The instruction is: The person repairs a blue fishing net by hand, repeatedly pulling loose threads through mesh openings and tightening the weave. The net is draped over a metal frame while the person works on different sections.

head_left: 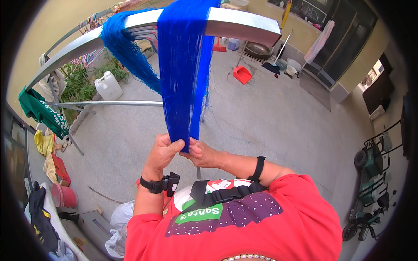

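Observation:
A long skein of bright blue thread hangs over a square metal beam and narrows toward its lower end. My left hand pinches that lower end from the left, thumb on the front of the strands. From the other side, my right hand has its fingers curled at the same end, partly hidden by the thread. Left of it a darker teal-blue skein is slung over the same beam, its lower part passing behind the bright one.
A thin crossbar runs below the beam. Green cloth hangs at the frame's left end. On the concrete floor are a white jug, a red dustpan and a pink bucket. A green three-wheeler stands at the right.

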Demonstrator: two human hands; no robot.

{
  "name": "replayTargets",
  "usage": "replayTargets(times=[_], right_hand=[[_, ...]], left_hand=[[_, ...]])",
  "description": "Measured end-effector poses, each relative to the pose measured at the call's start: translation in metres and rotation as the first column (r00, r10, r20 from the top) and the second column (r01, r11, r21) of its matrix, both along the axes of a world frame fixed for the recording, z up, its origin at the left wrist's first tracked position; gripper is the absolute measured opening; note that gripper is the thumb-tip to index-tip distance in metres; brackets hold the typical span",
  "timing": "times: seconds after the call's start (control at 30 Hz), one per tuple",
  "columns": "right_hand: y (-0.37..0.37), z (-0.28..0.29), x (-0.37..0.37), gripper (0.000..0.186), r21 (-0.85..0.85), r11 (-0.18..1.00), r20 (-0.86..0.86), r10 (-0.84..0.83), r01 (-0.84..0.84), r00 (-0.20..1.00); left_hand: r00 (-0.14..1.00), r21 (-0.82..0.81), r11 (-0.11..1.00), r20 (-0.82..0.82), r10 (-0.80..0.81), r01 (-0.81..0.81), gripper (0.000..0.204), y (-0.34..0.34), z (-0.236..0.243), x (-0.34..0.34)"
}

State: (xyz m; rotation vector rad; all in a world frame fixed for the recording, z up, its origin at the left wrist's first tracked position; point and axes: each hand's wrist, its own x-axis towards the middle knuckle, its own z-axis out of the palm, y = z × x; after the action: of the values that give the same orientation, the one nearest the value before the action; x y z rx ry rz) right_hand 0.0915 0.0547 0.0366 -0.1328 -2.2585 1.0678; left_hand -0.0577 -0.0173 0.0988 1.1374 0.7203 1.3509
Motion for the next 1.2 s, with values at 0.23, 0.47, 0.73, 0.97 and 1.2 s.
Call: replayTargets(times=[0.23,0.47,0.73,0.97,1.2], right_hand=[[0.009,-0.024,0.001,0.057,0.231,0.973,-0.096,0.039,-0.016,0.995],[0.014,-0.021,0.015,0.043,0.070,0.995,-0.082,0.075,-0.069,0.994],[0.024,0.027,0.042,0.021,-0.806,0.591,-0.072,-0.053,-0.027,0.996],[0.090,0.067,0.030,0.043,-0.827,0.479,0.077,-0.421,0.294,0.904],[0.093,0.065,0.008,0.029,-0.779,0.558,0.111,-0.328,0.287,0.938]], left_hand=[[0.996,-0.006,0.997,-0.033,-0.082,0.082,0.033,-0.010,-0.026,0.006],[0.998,-0.079,0.995,0.002,-0.057,0.057,0.038,-0.006,-0.039,0.012],[0.995,-0.144,0.986,0.063,-0.074,0.082,0.040,-0.019,-0.057,0.024],[0.990,-0.188,0.979,0.129,-0.060,0.084,0.038,-0.024,-0.058,0.020],[0.996,-0.217,0.976,0.085,-0.016,0.035,0.042,-0.021,-0.056,0.026]])
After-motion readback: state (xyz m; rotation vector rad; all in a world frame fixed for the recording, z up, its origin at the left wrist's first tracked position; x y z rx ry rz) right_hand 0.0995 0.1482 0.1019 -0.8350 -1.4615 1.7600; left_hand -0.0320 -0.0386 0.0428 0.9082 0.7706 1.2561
